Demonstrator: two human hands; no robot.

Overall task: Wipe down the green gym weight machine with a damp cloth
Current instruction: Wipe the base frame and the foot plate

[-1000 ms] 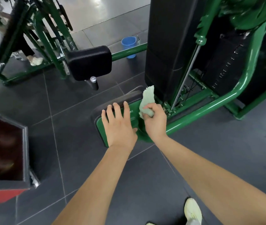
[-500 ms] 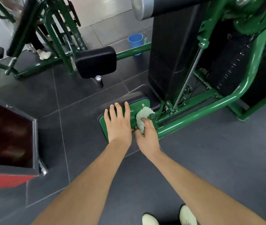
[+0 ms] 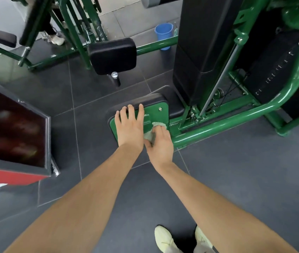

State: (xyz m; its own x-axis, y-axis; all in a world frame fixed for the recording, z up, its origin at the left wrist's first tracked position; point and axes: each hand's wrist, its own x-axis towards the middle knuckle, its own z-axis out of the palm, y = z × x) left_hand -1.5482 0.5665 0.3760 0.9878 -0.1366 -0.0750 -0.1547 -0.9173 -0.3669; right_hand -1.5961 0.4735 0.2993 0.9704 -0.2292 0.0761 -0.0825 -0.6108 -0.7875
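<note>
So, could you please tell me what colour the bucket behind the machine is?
The bucket is blue, seen in the head view.

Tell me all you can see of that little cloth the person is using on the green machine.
The cloth is small, pale green and looks soft, like a towel. It is bunched up, not spread flat. The right hand covers most of it and presses it onto the green plate at the machine's base, so only crumpled edges show beyond the fingers and beside the thumb. The left hand lies flat on the plate just beside it. Whether it is damp cannot be told.
</note>
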